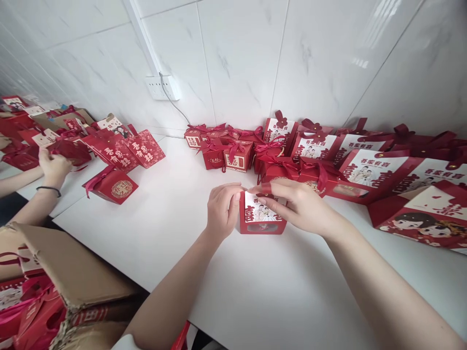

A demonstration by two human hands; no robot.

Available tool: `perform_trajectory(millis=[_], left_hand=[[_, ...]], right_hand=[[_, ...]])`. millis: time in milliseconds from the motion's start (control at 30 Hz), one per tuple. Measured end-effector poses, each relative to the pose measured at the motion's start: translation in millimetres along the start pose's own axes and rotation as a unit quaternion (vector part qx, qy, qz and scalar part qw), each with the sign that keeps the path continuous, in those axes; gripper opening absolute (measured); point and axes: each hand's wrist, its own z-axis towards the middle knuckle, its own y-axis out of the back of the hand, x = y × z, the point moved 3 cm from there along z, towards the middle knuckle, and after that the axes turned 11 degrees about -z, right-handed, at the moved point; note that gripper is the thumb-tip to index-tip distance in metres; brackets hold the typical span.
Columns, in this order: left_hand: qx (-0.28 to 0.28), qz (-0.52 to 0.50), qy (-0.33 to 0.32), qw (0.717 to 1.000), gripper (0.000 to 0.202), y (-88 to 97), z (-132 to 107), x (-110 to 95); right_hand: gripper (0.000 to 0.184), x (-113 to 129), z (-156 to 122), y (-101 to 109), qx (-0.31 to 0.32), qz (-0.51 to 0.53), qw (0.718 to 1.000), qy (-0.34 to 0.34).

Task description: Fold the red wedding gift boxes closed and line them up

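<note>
A red and white gift box [261,215] stands upright on the white table, with a printed couple and a small window on its front. My left hand [222,210] grips its upper left edge, thumb at the front and fingers at the top. Across the upper right of the box lies my right hand [297,203], its thumb and fingers closed on the top flap. The right fingers partly cover the print and the strap at the top. Just behind stand small red boxes [238,156] tied with ribbon bows.
More gift boxes [375,167] line the wall at right. A single ribboned box [118,187] sits at left on the table [175,233]. Another person's hand [54,167] is among boxes at far left. An open carton [83,272] of red boxes stands at lower left.
</note>
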Motion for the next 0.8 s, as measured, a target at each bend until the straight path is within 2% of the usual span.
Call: perform_trajectory(millis=[67, 167, 300, 367, 433, 567, 800], left_hand=[[0.017, -0.052, 0.058, 0.997, 0.02, -2.4, -1.9, 2.2], [0.042, -0.103, 0.11, 0.988, 0.028, -6.8, -3.3, 1.5], [0.054, -0.135, 0.159, 0.976, 0.017, -8.7, -2.0, 0.0], [0.045, -0.129, 0.145, 0.98, 0.023, -7.1, -0.6, -0.6], [0.04, -0.103, 0.099, 0.989, 0.033, -5.3, 0.9, -2.0], [0.066, -0.07, 0.015, 0.995, 0.035, -5.3, 2.5, -4.4], [0.073, -0.064, -0.01, 0.995, 0.036, -5.3, 4.3, -2.5]], right_hand=[[0.026, -1.1, 0.0, -1.9, -0.003, 0.007, 1.0, 0.008], [0.026, -1.4, 0.7, -1.8, -0.01, -0.009, 1.0, 0.012], [0.026, -6.2, -0.1, 7.4, 0.009, 0.021, 1.0, 0.016], [0.028, -13.7, -2.7, 15.8, 0.023, 0.054, 0.998, 0.009], [0.029, -23.0, -6.3, 24.9, 0.023, 0.063, 0.998, -0.008], [0.027, -34.2, -11.5, 36.6, 0.013, 0.04, 0.998, -0.047], [0.023, -24.5, -9.3, 40.2, -0.005, 0.029, 0.999, -0.024]])
